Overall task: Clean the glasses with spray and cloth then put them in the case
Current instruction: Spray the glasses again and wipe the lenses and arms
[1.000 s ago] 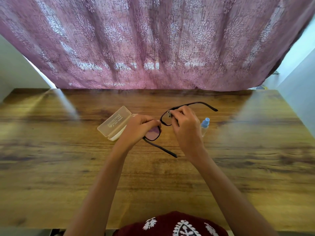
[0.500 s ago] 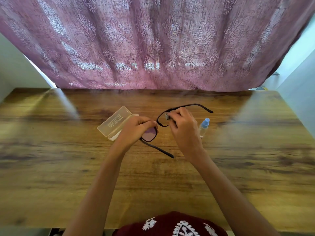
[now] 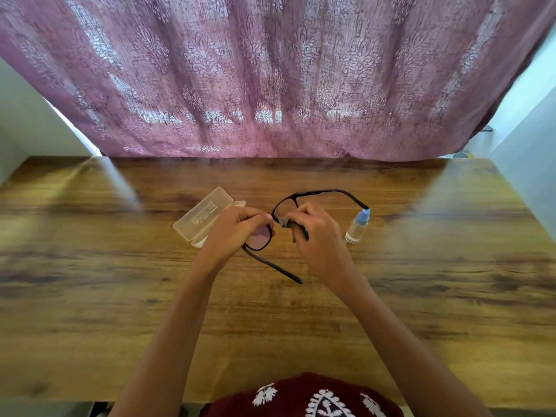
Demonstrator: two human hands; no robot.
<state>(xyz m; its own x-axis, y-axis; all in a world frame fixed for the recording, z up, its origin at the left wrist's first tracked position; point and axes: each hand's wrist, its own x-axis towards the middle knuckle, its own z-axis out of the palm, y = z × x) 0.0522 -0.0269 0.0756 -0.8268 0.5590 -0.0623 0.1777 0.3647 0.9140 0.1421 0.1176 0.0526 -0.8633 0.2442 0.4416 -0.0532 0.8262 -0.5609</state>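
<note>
Black-framed glasses with both arms unfolded are held above the wooden table. My left hand pinches the frame at the left lens, which shows a purple tint. My right hand presses a small grey cloth against the right lens, near the bridge. A translucent beige glasses case lies open on the table just left of my left hand. A small clear spray bottle with a blue cap stands upright to the right of my right hand.
A mauve patterned curtain hangs along the table's far edge. Pale walls flank the table on both sides. My dark red embroidered clothing shows at the near edge.
The glasses have tilted slightly and my right hand has shifted the cloth inward on the right lens, toward the bridge. The spray bottle is now fully uncovered to the right.
</note>
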